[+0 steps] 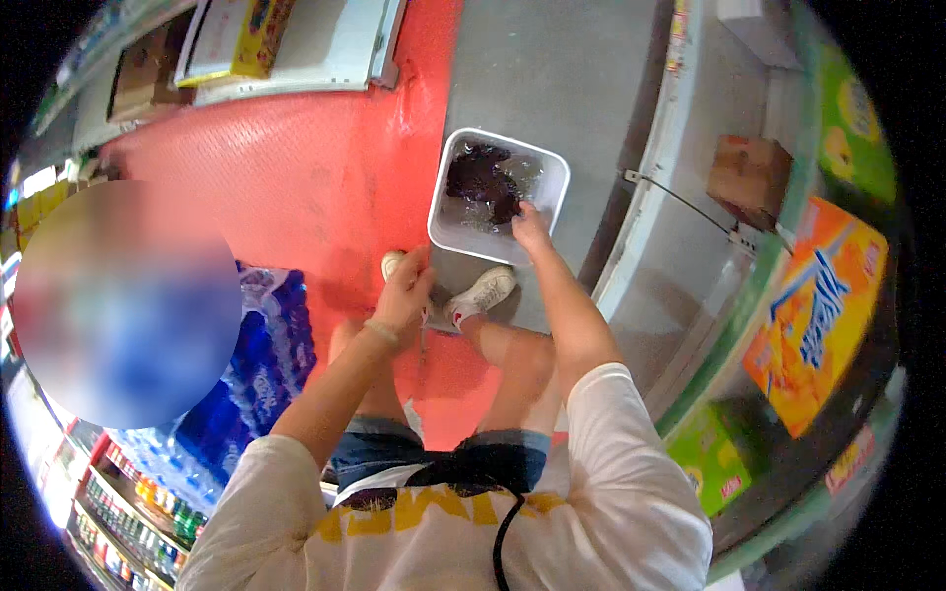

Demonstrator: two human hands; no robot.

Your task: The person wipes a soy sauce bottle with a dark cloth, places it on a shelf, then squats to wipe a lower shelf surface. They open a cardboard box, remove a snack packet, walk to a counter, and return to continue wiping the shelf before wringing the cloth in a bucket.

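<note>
A white square bucket (pixel 440 212) with rounded corners stands on the floor before my feet, with water in it. Lying in the water is a dark, wet, bunched cloth (pixel 481 182). My right hand (pixel 530 227) reaches over the bucket's near right side, its fingers closed on the cloth's near end. Left of the bucket and nearer to me, my left hand (pixel 402 294) hangs in the air above my shoe, apart from the bucket. Its fingers are curled together, and whatever may be in them is hidden.
Red matting (pixel 266 167) meets a grey floor strip (pixel 542 59) beside the bucket. At right runs a white shelf unit (pixel 641 217) with a cable, a brown carton (pixel 749 177) and an orange box (pixel 818 315). Blue-wrapped bottle packs (pixel 271 335) stand at left, a low white shelf (pixel 325 49) at far left.
</note>
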